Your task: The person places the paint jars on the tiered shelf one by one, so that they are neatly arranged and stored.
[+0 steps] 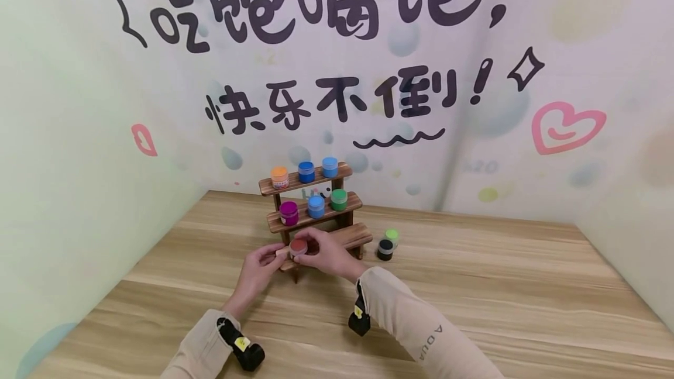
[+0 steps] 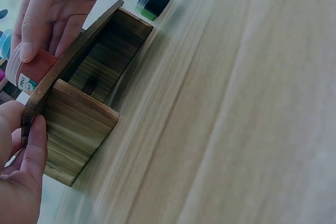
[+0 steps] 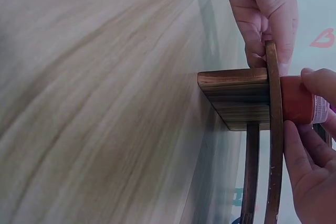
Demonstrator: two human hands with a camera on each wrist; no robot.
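A small jar of brownish-red paint point(image 1: 298, 247) stands on the left part of the bottom shelf of a wooden three-tier rack point(image 1: 355, 236). My right hand point(image 1: 329, 255) grips this jar between thumb and fingers; the right wrist view shows the jar's base point(image 3: 296, 100) right against the shelf board. With thumb and fingers, my left hand point(image 1: 259, 269) pinches the left end of the same shelf, seen closely in the left wrist view. On the middle shelf sit purple point(image 1: 289, 214), light blue point(image 1: 316, 207) and green point(image 1: 339, 200) jars.
Orange point(image 1: 279, 178), dark blue point(image 1: 306, 172) and light blue point(image 1: 330, 167) jars line the top shelf. Right of the rack, a black jar point(image 1: 385, 250) and a light green jar point(image 1: 392, 237) stand on the wooden table point(image 1: 474, 285). A printed cloth point(image 1: 337, 63) hangs behind.
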